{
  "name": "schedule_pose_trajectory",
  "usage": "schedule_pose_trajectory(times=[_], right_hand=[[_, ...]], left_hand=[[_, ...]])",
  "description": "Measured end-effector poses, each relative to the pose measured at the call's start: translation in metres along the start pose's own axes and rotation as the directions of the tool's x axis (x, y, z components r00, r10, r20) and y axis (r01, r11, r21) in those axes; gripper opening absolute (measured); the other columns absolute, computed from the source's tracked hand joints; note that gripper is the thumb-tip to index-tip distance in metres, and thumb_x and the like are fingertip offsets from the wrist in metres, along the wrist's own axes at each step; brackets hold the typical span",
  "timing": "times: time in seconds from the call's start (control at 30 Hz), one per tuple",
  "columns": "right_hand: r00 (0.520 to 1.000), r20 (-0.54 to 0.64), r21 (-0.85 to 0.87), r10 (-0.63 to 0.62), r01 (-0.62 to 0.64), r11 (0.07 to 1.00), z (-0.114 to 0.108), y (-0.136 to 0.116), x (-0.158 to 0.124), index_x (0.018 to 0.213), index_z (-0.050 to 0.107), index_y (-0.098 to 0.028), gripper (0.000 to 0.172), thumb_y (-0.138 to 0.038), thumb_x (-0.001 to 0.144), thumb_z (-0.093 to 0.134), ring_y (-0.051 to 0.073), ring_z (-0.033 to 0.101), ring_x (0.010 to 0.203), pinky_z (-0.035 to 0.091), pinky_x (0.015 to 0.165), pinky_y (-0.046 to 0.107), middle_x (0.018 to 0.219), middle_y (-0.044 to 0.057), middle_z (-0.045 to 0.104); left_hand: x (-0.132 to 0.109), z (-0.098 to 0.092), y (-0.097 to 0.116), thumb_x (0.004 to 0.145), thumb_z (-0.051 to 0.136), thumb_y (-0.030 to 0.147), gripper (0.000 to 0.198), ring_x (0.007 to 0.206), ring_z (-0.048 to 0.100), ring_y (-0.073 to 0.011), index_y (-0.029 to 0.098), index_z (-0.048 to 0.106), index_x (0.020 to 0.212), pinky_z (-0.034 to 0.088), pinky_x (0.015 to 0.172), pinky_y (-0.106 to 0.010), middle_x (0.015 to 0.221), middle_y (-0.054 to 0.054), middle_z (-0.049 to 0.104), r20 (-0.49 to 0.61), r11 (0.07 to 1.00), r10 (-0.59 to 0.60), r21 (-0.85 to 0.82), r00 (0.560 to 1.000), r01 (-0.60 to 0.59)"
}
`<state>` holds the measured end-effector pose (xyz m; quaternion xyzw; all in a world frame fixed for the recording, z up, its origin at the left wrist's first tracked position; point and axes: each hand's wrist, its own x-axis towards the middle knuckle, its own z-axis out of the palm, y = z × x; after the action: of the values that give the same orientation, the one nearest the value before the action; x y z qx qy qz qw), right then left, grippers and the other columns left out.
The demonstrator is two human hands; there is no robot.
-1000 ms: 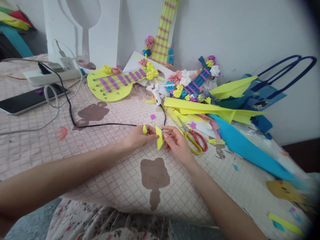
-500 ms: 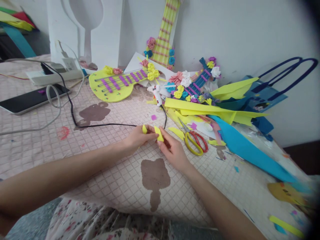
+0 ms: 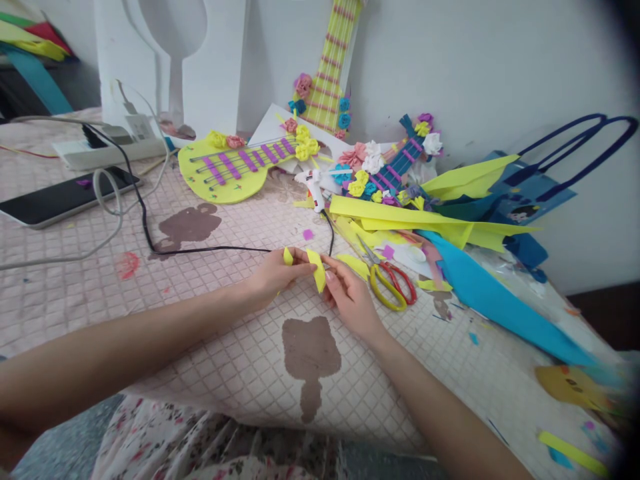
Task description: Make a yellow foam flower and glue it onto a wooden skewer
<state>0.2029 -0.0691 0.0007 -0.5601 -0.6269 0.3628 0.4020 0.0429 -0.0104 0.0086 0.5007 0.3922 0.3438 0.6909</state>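
A short yellow paper strip [image 3: 316, 272] runs between my two hands above the table, its lower end bent down. My left hand [image 3: 273, 277] pinches it with thumb and fingers, and another yellow bit sticks up between those fingers. On the strip's right edge, the curled fingers and thumb of my right hand [image 3: 350, 297] are closed; their exact grip is partly hidden. Scissors [image 3: 387, 283] with one yellow and one red handle lie just right of my right hand. A white glue gun [image 3: 314, 190] rests beyond my hands, its black cord passing behind them.
Paper-covered guitar shapes [image 3: 225, 173] with crepe flowers stand at the back. Yellow sheets [image 3: 400, 217] and a blue sheet [image 3: 480, 293] spread on the right, near a blue bag [image 3: 540, 193]. At left are a tablet [image 3: 65, 197], a power strip [image 3: 110, 152] and loose cables.
My right thumb and fingers have shifted slightly right along the yellow strip, and more of its bent lower end shows. My left hand has hardly moved.
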Motion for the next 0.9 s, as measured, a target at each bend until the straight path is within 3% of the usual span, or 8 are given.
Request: schedule_pose_trajectory(times=[0.07, 0.2, 0.3, 0.4, 0.5, 0.6, 0.7, 0.9], right_hand=[[0.998, 0.01, 0.065, 0.054, -0.055, 0.996, -0.001, -0.001, 0.002, 0.101, 0.059, -0.022, 0.028, -0.044, 0.087, 0.048, 0.011, 0.047, 0.052, 0.04, 0.049, 0.024, 0.063, -0.002, 0.051], [0.993, 0.033, 0.148, 0.112, -0.116, 0.982, -0.002, -0.001, 0.005, 0.071, 0.052, -0.02, 0.025, -0.042, 0.08, 0.058, 0.007, 0.039, 0.046, 0.031, 0.042, 0.021, 0.056, -0.005, 0.044], [0.991, -0.01, 0.26, 0.136, -0.129, 0.957, -0.002, -0.001, 0.004, 0.07, 0.051, -0.02, 0.024, -0.04, 0.08, 0.06, 0.006, 0.036, 0.044, 0.027, 0.04, 0.02, 0.054, -0.007, 0.043], [0.984, -0.044, 0.439, 0.173, -0.136, 0.888, 0.002, -0.007, 0.002, 0.071, 0.051, -0.02, 0.023, -0.038, 0.079, 0.061, 0.005, 0.037, 0.044, 0.024, 0.038, 0.018, 0.055, -0.007, 0.046], [0.977, 0.05, 0.55, 0.209, -0.201, 0.811, 0.01, -0.013, -0.002, 0.072, 0.051, -0.019, 0.023, -0.037, 0.077, 0.064, 0.004, 0.038, 0.044, 0.021, 0.036, 0.016, 0.058, -0.007, 0.048], [0.964, 0.132, 0.568, 0.232, -0.265, 0.779, 0.022, -0.014, -0.004, 0.072, 0.052, -0.019, 0.023, -0.037, 0.076, 0.065, 0.003, 0.038, 0.042, 0.019, 0.035, 0.016, 0.059, -0.006, 0.05], [0.96, 0.139, 0.574, 0.243, -0.278, 0.77, 0.032, -0.01, -0.004, 0.071, 0.053, -0.018, 0.023, -0.037, 0.075, 0.066, 0.003, 0.038, 0.041, 0.019, 0.034, 0.016, 0.058, -0.005, 0.053], [0.96, 0.129, 0.575, 0.25, -0.278, 0.769, 0.035, -0.008, -0.003, 0.07, 0.053, -0.018, 0.024, -0.037, 0.074, 0.066, 0.003, 0.036, 0.039, 0.018, 0.033, 0.016, 0.054, -0.006, 0.051]], left_hand=[[0.0, 0.0, 0.0, 0.067, 0.071, 0.026, 0.023, 0.044, 0.031, -0.002, 0.013, 0.055, 0.076, 0.02, 0.041, -0.016, 0.057, 0.006, 0.045, -0.002, 1.0, -0.008, 0.001, 1.0, 0.008], [0.0, 0.0, -0.001, 0.067, 0.073, 0.025, 0.023, 0.043, 0.03, -0.0016, 0.013, 0.054, 0.075, 0.02, 0.04, -0.016, 0.054, 0.007, 0.044, 0.006, 1.0, -0.012, 0.001, 1.0, 0.012], [0.001, 0.0, -0.003, 0.072, 0.07, 0.029, 0.022, 0.044, 0.029, -0.0011, 0.012, 0.057, 0.076, 0.02, 0.04, -0.016, 0.061, 0.004, 0.05, 0.052, 0.996, -0.027, -0.081, 0.998, 0.031], [0.003, 0.001, -0.006, 0.082, 0.061, 0.032, 0.02, 0.045, 0.033, -0.0007, 0.011, 0.06, 0.081, 0.024, 0.041, -0.016, 0.076, -0.002, 0.06, 0.111, 0.956, -0.068, -0.275, 0.991, 0.097], [0.006, 0.003, -0.01, 0.088, 0.052, 0.03, 0.022, 0.058, 0.051, -0.0058, 0.011, 0.061, 0.081, 0.041, 0.053, -0.018, 0.085, -0.006, 0.064, 0.09, 0.911, -0.091, -0.395, 0.992, 0.12], [0.005, 0.005, -0.011, 0.091, 0.047, 0.031, 0.024, 0.086, 0.061, -0.0164, 0.013, 0.062, 0.085, 0.05, 0.072, -0.028, 0.101, -0.009, 0.065, 0.15, 0.881, -0.063, -0.457, 0.987, 0.126], [0.002, 0.008, -0.011, 0.093, 0.044, 0.032, 0.026, 0.099, 0.059, -0.0186, 0.013, 0.061, 0.087, 0.049, 0.082, -0.03, 0.109, -0.011, 0.064, 0.19, 0.858, -0.009, -0.503, 0.982, 0.105], [0.0, 0.011, -0.007, 0.093, 0.039, 0.048, 0.042, 0.103, 0.058, -0.0202, 0.013, 0.061, 0.085, 0.051, 0.078, -0.029, 0.107, -0.011, 0.065, 0.271, 0.828, -0.029, -0.533, 0.962, 0.174]])
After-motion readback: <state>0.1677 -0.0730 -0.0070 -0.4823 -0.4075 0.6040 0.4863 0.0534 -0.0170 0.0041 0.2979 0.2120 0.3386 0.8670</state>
